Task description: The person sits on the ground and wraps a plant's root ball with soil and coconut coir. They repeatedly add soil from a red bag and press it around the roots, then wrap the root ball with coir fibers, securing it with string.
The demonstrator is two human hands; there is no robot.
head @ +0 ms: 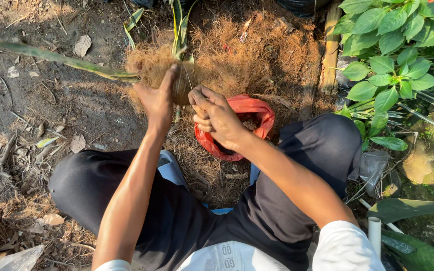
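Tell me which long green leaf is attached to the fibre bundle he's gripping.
The long green leaf stretching left from the brown fibre-wrapped bundle in the left hand; others stand apart behind.

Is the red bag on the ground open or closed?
Open: the red bag has its rim rolled back and dark contents show in its mouth, partly hidden behind the right hand.

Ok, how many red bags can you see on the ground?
1. The red bag lies open on the coconut fibre, just behind the right hand and between the knees. Others may be hidden under the fibre.

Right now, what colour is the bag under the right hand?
Red, with dark contents; the bag shows best in the head view, partly behind the right hand.
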